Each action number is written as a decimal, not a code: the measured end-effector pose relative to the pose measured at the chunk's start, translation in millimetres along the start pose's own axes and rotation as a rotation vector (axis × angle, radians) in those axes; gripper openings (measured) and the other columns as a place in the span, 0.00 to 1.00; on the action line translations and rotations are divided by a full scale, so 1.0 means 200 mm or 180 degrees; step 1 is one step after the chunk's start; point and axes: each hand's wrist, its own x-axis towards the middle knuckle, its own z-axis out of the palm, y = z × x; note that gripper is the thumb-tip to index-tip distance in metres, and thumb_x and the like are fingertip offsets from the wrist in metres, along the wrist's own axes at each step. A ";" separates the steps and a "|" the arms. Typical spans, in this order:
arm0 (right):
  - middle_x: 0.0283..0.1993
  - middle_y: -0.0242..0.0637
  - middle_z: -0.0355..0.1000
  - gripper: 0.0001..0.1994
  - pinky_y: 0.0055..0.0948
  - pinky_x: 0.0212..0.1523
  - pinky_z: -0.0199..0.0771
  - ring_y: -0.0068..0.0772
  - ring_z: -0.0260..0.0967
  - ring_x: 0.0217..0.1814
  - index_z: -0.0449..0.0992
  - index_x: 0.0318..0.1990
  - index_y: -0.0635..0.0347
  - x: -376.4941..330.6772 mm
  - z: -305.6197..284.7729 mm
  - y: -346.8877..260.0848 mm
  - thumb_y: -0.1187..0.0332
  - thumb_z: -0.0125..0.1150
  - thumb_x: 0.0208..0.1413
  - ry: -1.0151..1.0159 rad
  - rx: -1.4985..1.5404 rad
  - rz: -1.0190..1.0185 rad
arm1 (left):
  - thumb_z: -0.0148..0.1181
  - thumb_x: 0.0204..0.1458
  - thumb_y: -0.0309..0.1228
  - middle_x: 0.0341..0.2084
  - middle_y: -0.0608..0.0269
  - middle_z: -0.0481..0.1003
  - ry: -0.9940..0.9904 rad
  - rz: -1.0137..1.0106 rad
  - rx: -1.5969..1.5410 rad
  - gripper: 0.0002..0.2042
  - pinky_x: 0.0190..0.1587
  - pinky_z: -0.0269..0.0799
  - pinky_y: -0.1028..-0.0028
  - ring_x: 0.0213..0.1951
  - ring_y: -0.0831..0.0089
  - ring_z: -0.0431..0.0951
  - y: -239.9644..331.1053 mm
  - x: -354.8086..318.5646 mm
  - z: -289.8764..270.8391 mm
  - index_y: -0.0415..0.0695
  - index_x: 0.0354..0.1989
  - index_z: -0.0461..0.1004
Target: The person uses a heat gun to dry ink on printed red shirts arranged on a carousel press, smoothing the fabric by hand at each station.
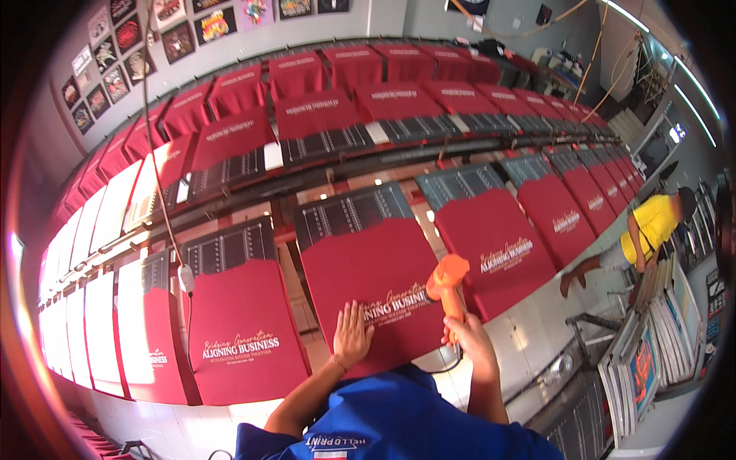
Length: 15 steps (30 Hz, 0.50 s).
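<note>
My right hand (471, 340) is wrapped round the handle of an orange hair dryer (447, 277). The dryer is held over the right part of a dark red T-shirt (360, 264) with pale lettering, stretched on a black printing board (354, 211). My left hand (353, 334) lies flat on the shirt, its fingers stretched out over the left end of the lettering. A cord (448, 368) hangs below the dryer's handle. Similar red shirts lie on the boards to either side, one (239, 337) at the left and one (494, 249) at the right.
Behind, more rows of shirt-covered boards (318, 113) run across a long metal rail (345, 165). A cable with a white switch box (185, 277) hangs at the left. Framed screens (659, 330) stand at the lower right, near a person in a yellow shirt (656, 224).
</note>
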 end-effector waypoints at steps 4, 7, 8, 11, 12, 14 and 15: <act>0.27 0.34 0.71 0.12 0.26 0.23 0.72 0.28 0.73 0.24 0.72 0.40 0.64 0.01 -0.02 0.00 0.63 0.59 0.58 -0.0205 0.0162 0.0017 | 0.43 0.62 0.46 0.67 0.42 0.54 -0.0072 -0.0055 0.0119 0.33 0.71 0.43 0.55 0.70 0.50 0.50 0.06 -0.13 -0.05 0.30 0.66 0.53; 0.28 0.35 0.71 0.12 0.26 0.22 0.72 0.28 0.73 0.24 0.72 0.40 0.63 0.00 0.00 0.01 0.63 0.58 0.59 -0.0086 -0.0083 -0.0131 | 0.42 0.62 0.47 0.67 0.42 0.54 -0.0065 -0.0155 0.0166 0.33 0.71 0.43 0.55 0.70 0.50 0.49 0.07 -0.18 -0.03 0.30 0.66 0.53; 0.28 0.36 0.71 0.12 0.26 0.22 0.72 0.29 0.73 0.24 0.71 0.41 0.64 0.00 0.00 0.03 0.63 0.57 0.59 -0.0074 -0.0078 -0.0196 | 0.40 0.62 0.47 0.67 0.42 0.53 -0.0052 -0.0160 0.0152 0.33 0.71 0.42 0.56 0.70 0.50 0.49 0.07 -0.19 -0.02 0.31 0.66 0.54; 0.30 0.37 0.71 0.13 0.27 0.22 0.74 0.30 0.73 0.24 0.70 0.43 0.64 0.01 0.00 0.06 0.63 0.57 0.59 -0.0213 0.0019 -0.0118 | 0.39 0.63 0.47 0.67 0.43 0.54 -0.0081 0.0085 0.0286 0.32 0.71 0.43 0.57 0.70 0.52 0.49 0.09 -0.25 -0.03 0.31 0.66 0.54; 0.29 0.38 0.72 0.14 0.27 0.22 0.75 0.31 0.74 0.24 0.70 0.43 0.64 -0.02 0.01 0.04 0.62 0.58 0.59 -0.0228 0.0090 -0.0022 | 0.39 0.64 0.48 0.68 0.45 0.53 -0.0114 0.0108 0.0226 0.32 0.71 0.43 0.58 0.70 0.53 0.50 0.10 -0.28 -0.03 0.32 0.66 0.54; 0.29 0.38 0.72 0.14 0.27 0.23 0.75 0.30 0.74 0.24 0.70 0.43 0.65 -0.04 0.01 0.04 0.62 0.58 0.59 -0.0334 0.0053 0.0047 | 0.39 0.64 0.47 0.68 0.46 0.52 -0.0242 0.0198 0.0120 0.31 0.71 0.43 0.57 0.70 0.54 0.49 0.12 -0.33 -0.05 0.33 0.66 0.54; 0.29 0.38 0.72 0.15 0.27 0.23 0.75 0.30 0.74 0.24 0.70 0.43 0.65 -0.05 0.03 0.06 0.61 0.58 0.59 -0.0379 0.0058 0.0089 | 0.40 0.64 0.47 0.69 0.47 0.52 -0.0322 0.0259 0.0075 0.31 0.71 0.43 0.57 0.71 0.54 0.49 0.13 -0.37 -0.06 0.33 0.66 0.54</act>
